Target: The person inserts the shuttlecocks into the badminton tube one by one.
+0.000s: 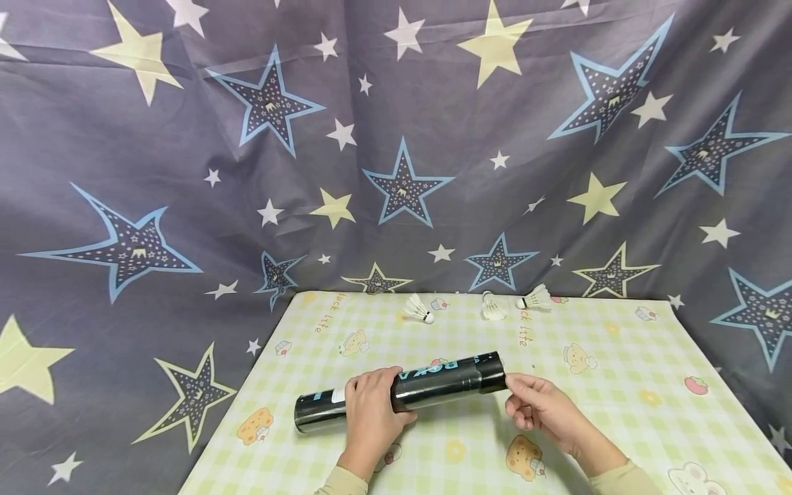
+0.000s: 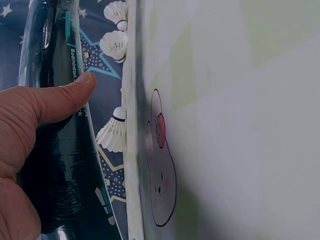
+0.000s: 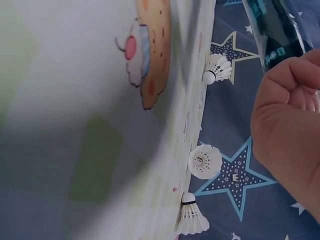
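Observation:
A black shuttlecock tube [image 1: 439,386] with blue lettering lies tilted above the table, its right end higher. My left hand [image 1: 373,412] grips it left of the middle, fingers over the top; in the left wrist view the thumb lies across the printed side of the tube [image 2: 60,185]. At the tube's right end, the thumb and forefinger of my right hand [image 1: 547,411] pinch the edge, the other fingers curled. The right wrist view shows this hand [image 3: 287,115] against the tube's end, but the pinched part is hidden.
Three white shuttlecocks lie toward the table's back edge: one left of centre [image 1: 419,309], one standing feathers down [image 1: 492,306], one at the right [image 1: 535,298]. A checked cloth [image 1: 594,440] covers the table. Behind hangs a dark star-patterned curtain [image 1: 433,117].

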The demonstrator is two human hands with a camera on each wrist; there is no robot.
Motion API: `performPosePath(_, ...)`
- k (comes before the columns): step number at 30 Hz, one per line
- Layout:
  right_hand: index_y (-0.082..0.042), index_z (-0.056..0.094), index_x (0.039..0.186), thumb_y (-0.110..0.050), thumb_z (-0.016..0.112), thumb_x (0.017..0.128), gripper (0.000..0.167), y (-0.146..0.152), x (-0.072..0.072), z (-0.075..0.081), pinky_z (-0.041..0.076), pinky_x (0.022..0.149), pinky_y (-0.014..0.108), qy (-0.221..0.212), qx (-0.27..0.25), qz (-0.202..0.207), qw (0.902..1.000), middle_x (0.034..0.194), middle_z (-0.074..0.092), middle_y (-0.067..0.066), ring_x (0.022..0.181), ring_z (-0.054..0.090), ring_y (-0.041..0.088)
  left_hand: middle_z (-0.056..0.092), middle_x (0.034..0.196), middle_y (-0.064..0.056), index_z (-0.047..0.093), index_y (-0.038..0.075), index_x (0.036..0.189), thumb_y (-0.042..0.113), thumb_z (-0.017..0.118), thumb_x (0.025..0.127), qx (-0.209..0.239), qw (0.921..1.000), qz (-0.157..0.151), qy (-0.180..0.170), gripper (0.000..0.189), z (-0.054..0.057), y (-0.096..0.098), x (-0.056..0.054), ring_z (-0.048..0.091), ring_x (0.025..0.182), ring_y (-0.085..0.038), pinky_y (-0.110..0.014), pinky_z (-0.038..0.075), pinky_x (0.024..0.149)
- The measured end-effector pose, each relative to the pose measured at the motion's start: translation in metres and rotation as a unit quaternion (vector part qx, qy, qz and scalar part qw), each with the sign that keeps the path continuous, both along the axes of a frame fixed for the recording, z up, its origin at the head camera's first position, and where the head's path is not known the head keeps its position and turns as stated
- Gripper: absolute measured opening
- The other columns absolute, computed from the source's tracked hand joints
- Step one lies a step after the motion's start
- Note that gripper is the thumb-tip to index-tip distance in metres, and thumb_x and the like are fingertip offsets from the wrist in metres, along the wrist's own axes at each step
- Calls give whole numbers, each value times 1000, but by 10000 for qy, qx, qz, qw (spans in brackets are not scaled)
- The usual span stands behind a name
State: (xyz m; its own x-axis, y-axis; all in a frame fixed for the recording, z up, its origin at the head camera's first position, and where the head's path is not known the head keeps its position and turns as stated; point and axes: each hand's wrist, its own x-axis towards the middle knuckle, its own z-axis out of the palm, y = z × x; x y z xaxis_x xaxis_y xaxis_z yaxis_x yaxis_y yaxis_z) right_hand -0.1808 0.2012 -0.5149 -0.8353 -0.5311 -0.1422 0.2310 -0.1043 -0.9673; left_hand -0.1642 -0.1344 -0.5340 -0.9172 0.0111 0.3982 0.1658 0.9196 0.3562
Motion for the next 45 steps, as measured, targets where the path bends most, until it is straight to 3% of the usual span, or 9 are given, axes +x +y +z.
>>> performPosePath(7, -12, 67, 123, -24, 60, 111, 18, -13, 3, -5, 44, 53, 19, 124, 418, -150, 9989, 71, 73, -10, 56, 64, 2, 76, 128, -1, 71, 25, 131, 42, 108, 54, 1, 10000, -29, 42, 87, 0, 3, 2, 67, 120, -29, -55, 43, 109)
performPosePath(11, -11, 66, 122, -25, 61, 111, 19, -17, 4, -1, 44, 51, 18, 143, 478, -182, 9986, 69, 73, -10, 54, 65, 2, 76, 128, -1, 71, 24, 131, 42, 108, 54, -5, 9999, -15, 115, 87, -1, 4, 2, 67, 120, -29, -54, 43, 108)
performPosePath(19, -12, 63, 102, -28, 52, 114, 23, -18, 0, 1, 49, 52, 18, 454, 695, 457, 9955, 71, 73, -9, 55, 67, 2, 77, 127, -1, 71, 25, 130, 39, 109, 51, 58, 9998, -39, 193, 88, 0, 3, 1, 68, 119, -29, -54, 42, 109)
performPosePath(26, -12, 61, 100, -29, 53, 114, 23, -17, 1, -1, 50, 53, 18, 354, 736, 481, 9955, 73, 73, -9, 56, 66, 2, 76, 127, -1, 71, 25, 130, 40, 109, 52, -30, 9999, -63, 143, 88, -2, 2, 1, 67, 120, -29, -54, 43, 110)
performPosePath(30, -8, 65, 109, -28, 53, 114, 23, -13, 0, -2, 49, 53, 18, 360, 716, 507, 9955, 76, 75, -8, 57, 67, 3, 76, 127, -2, 71, 24, 130, 40, 109, 53, -8, 9999, -108, 134, 88, -4, 2, 0, 67, 120, -29, -55, 43, 109)
performPosePath(35, 4, 61, 135, -22, 53, 114, 35, 0, -4, 0, 47, 53, 18, 596, 728, 529, 9942, 80, 77, -7, 58, 68, 3, 76, 127, -2, 71, 23, 131, 40, 109, 53, 26, 9999, -133, 101, 88, -6, 2, -1, 67, 120, -29, -55, 42, 110)
performPosePath(40, 3, 58, 145, -18, 58, 111, 40, 25, -15, 4, 47, 54, 18, 804, 992, 189, 9916, 83, 77, -4, 60, 67, 3, 77, 126, -2, 71, 22, 130, 39, 109, 53, 52, 9998, -112, 146, 88, -5, 2, -2, 67, 120, -29, -54, 42, 110)
performPosePath(45, -18, 68, 139, -27, 62, 110, 32, 58, -42, 10, 49, 56, 21, 655, 1627, -712, 9819, 92, 76, -5, 65, 65, 5, 77, 126, -2, 71, 23, 130, 39, 109, 53, 17, 9999, -105, 114, 87, -5, 2, -2, 67, 120, -29, -54, 42, 109)
